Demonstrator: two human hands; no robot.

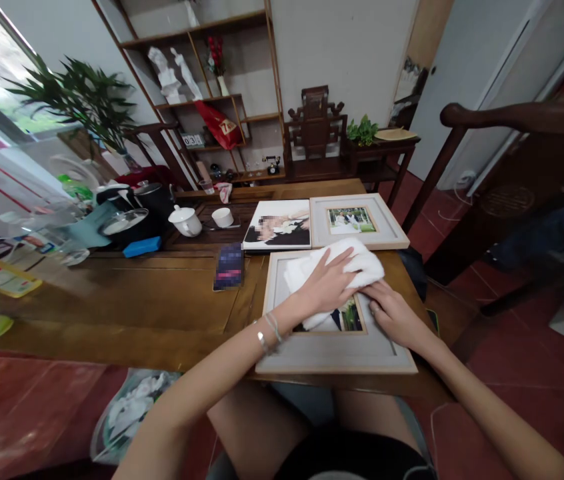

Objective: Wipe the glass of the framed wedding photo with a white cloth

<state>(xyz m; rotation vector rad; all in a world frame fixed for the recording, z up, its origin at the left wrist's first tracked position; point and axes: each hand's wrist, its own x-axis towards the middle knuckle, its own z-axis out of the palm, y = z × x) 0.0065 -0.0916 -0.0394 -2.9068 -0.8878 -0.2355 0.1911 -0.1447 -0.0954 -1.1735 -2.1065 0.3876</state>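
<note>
A light wooden picture frame (282, 363) lies flat at the table's near edge, partly covered by a folded white towel (369, 257). Spread across the towel is my left hand (325, 283), its fingers apart and pressing down on the cloth. My right hand (395, 313) rests over the frame's right side, with its fingers drawn together at the towel's lower right edge; their tips are partly hidden. Below the towel, part of a photo (352, 317) shows inside the frame. Behind it lie a second framed photo (387, 223) and a photo panel (282, 230).
A dark blurred item (229, 267) lies left of the frame on the wooden table (172, 293). Farther left are a white teapot (185, 220), a cup (223, 217), a blue block (142, 247) and bottles. A wooden chair (502, 120) stands close on the right.
</note>
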